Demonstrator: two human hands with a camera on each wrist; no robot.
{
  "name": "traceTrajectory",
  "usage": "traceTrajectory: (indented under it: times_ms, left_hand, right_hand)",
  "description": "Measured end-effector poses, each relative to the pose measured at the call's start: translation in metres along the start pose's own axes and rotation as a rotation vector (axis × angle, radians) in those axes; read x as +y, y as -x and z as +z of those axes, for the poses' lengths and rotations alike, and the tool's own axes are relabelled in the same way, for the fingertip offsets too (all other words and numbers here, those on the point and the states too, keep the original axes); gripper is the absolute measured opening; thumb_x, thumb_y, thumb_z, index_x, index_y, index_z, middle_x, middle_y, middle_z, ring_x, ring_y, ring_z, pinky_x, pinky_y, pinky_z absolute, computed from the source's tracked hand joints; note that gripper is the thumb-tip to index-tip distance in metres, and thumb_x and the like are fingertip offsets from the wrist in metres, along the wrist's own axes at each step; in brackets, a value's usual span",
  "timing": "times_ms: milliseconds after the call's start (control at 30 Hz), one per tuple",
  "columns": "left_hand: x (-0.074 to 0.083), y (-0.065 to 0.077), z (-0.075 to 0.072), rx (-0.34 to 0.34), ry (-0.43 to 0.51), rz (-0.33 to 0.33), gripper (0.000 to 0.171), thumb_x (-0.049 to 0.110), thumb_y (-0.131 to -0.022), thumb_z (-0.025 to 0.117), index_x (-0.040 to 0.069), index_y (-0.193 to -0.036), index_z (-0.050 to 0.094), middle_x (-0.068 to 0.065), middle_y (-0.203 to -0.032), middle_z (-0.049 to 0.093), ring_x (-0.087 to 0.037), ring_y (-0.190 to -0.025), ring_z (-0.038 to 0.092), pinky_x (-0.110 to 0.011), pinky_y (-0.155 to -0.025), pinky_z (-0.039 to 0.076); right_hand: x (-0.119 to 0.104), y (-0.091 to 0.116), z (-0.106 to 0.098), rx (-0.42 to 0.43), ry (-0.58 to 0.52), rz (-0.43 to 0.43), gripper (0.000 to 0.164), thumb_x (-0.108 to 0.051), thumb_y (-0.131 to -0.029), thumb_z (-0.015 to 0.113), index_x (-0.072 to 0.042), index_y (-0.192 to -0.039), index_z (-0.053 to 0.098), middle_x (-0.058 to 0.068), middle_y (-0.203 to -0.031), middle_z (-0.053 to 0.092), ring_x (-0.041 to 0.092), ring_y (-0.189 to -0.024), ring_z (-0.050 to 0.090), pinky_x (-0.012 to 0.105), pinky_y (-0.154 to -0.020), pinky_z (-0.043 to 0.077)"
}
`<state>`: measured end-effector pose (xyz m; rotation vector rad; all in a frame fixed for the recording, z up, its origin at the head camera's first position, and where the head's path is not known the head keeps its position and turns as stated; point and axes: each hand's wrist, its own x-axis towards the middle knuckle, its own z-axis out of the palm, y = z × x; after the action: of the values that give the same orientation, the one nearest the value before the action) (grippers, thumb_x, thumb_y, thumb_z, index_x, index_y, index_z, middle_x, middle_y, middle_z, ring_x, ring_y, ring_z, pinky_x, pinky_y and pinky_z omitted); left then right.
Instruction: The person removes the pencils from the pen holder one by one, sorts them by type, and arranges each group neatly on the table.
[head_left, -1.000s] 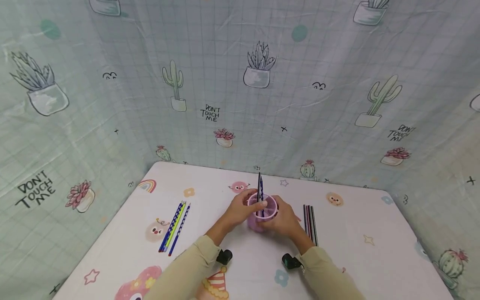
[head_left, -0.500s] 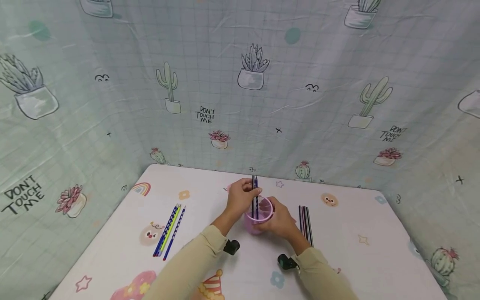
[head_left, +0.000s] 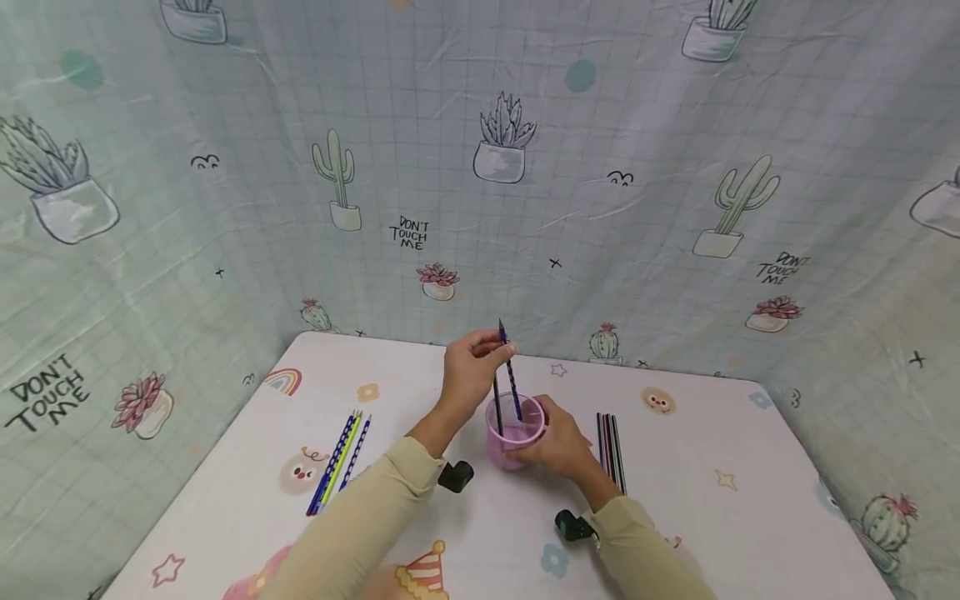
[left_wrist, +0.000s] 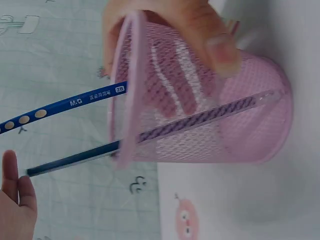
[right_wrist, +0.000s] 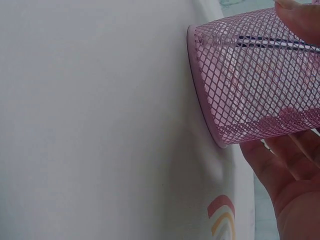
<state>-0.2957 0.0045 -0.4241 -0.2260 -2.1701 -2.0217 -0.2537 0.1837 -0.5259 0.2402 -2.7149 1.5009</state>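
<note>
A pink mesh pen cup [head_left: 501, 455] stands on the table, gripped round its right side by my right hand [head_left: 558, 443]; in the right wrist view its thumb [right_wrist: 302, 22] lies on the mesh. My left hand [head_left: 465, 377] is raised above the rim and pinches a blue pencil [head_left: 512, 383] with pale spots [left_wrist: 40, 114]. That pencil's lower end is at the cup's mouth. A dark pencil [left_wrist: 85, 158] leans inside the cup, reaching its bottom; its upper end is close to the left fingertips [left_wrist: 27, 192], and contact there I cannot tell.
Several blue-patterned and yellow-green pencils [head_left: 333, 462] lie left of the cup, partly behind the left sleeve. Dark striped pencils [head_left: 610, 450] lie to the right. Black wrist devices [head_left: 456, 477] hang under both sleeves. A patterned cloth [head_left: 555, 217] rises behind the table.
My left hand has gone from the cup's rim up and slightly left, lifting the blue pencil. The two pencils, side by side before, now stand apart. The right hand stays on the cup.
</note>
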Motion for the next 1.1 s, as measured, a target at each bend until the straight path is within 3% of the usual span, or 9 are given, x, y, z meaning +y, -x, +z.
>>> traceTrajectory:
  times_ms: [200,400,733,1100]
  left_hand:
    - [0.022,-0.001,-0.013,0.043,0.028,-0.007,0.023,0.016,-0.091,0.082,0.004,-0.109,0.078,-0.013,-0.098,0.079,-0.011,-0.086,0.073,-0.021,-0.072,0.054]
    - [0.032,0.002,-0.029,-0.004,0.059,-0.043,0.019,0.006,-0.091,0.08,-0.004,-0.107,0.075,-0.014,-0.093,0.078,-0.025,-0.085,0.077,-0.028,-0.075,0.064]
    - [0.026,0.013,-0.073,-0.127,-0.03,-0.141,0.023,0.004,-0.095,0.074,-0.005,-0.116,0.072,-0.016,-0.105,0.075,-0.018,-0.088,0.076,-0.031,-0.08,0.065]
    - [0.015,0.022,-0.124,-0.146,-0.231,-0.265,0.024,0.01,-0.099,0.071,0.001,-0.121,0.074,-0.017,-0.113,0.076,-0.025,-0.096,0.075,-0.032,-0.083,0.065]
  right_hand:
    - [0.001,0.0,0.001,-0.004,0.007,-0.004,0.087,-0.024,-0.054,0.103,-0.013,-0.13,0.061,0.004,-0.121,0.073,0.022,-0.112,0.067,0.048,-0.1,0.057]
    - [0.0,0.001,-0.001,0.005,0.008,0.016,0.088,-0.023,-0.055,0.103,-0.013,-0.131,0.06,0.004,-0.118,0.073,0.021,-0.107,0.067,0.045,-0.099,0.056]
    - [0.0,0.001,0.0,-0.006,-0.013,0.011,0.087,-0.022,-0.055,0.104,-0.013,-0.13,0.061,0.005,-0.122,0.072,0.025,-0.116,0.066,0.051,-0.104,0.055]
    - [0.0,0.0,0.0,-0.01,-0.016,0.013,0.087,-0.021,-0.055,0.104,-0.013,-0.131,0.061,0.005,-0.123,0.072,0.025,-0.116,0.066,0.051,-0.105,0.055]
